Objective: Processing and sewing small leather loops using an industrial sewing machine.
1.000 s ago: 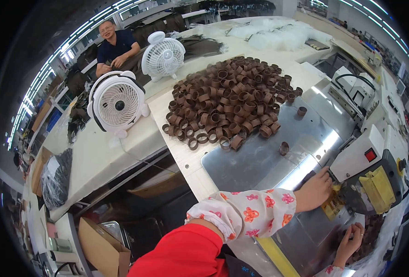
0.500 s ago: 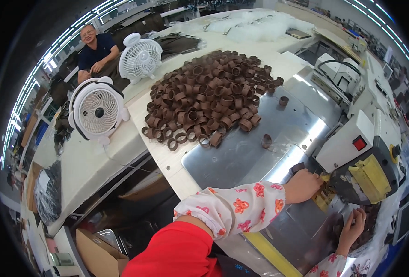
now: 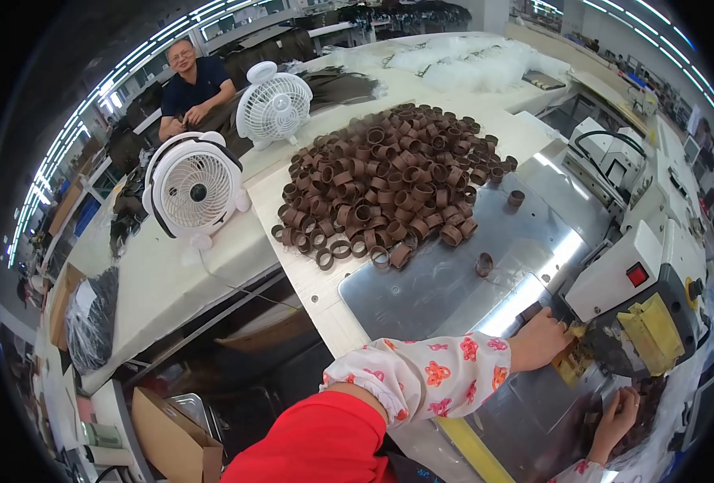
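Note:
My left hand (image 3: 539, 341), in a flowered sleeve cover over a red sleeve, reaches to a sewing machine head (image 3: 637, 326) at the right. Its fingers are closed at a brass-coloured plate (image 3: 570, 364) under the head. A brown fabric ring (image 3: 529, 312) shows beside its knuckles and seems held, though the fingers partly hide it. Lower right, my right hand (image 3: 617, 420) has bent fingers standing apart, next to dark brown pieces (image 3: 653, 394). Its palm side is partly hidden.
A large heap of brown rings (image 3: 389, 177) covers the table beyond a metal plate (image 3: 421, 294); one loose ring (image 3: 484, 264) lies on the plate. Two white fans (image 3: 196, 189) stand at the left, near a seated person (image 3: 196, 92). A cardboard box (image 3: 172, 439) is below left.
The whole view has shifted, so the scene sits a little right and lower. My left hand stays at the plate under the machine head. My right hand's fingers are slightly more bent.

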{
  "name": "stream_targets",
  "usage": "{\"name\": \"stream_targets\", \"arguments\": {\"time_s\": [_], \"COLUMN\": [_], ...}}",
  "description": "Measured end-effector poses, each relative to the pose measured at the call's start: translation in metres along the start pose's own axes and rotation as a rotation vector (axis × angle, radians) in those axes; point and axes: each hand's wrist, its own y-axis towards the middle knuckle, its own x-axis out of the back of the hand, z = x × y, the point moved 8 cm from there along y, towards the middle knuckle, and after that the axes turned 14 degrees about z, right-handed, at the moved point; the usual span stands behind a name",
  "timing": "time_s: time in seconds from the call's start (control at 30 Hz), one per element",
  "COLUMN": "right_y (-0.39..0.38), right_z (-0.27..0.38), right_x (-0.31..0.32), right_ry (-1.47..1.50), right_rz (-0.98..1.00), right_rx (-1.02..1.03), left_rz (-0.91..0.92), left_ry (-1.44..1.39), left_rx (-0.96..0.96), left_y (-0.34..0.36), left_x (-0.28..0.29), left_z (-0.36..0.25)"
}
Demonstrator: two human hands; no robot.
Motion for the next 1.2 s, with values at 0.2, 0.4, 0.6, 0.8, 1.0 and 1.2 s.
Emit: {"name": "stream_targets", "arguments": {"time_s": [0.2,0.4,0.6,0.8,1.0,1.2], "right_y": [0.0,-0.001,-0.001,-0.002,0.0,-0.008], "right_z": [-0.002,0.007,0.009,0.005,0.005,0.002], "right_x": [-0.001,0.003,0.003,0.002,0.015,0.053], "right_ry": [0.017,-0.017,0.014,0.034,0.002,-0.008], "right_rz": [-0.02,-0.064,-0.059,-0.047,-0.098,-0.332], "right_rx": [0.017,0.081,0.091,0.097,0.01,-0.038], "left_rz": [0.016,0.02,-0.018,0.004,0.014,0.147], "left_ry": [0.103,0.084,0.07,0.082,0.102,0.162], "left_rx": [0.018,0.046,0.046,0.027,0.021,-0.02], "left_y": [0.0,0.002,0.0,0.001,0.001,0.006], "left_x": [-0.001,-0.003,-0.002,-0.003,-0.002,-0.013], "left_z": [0.0,0.0,0.001,0.0,0.001,0.001]}}
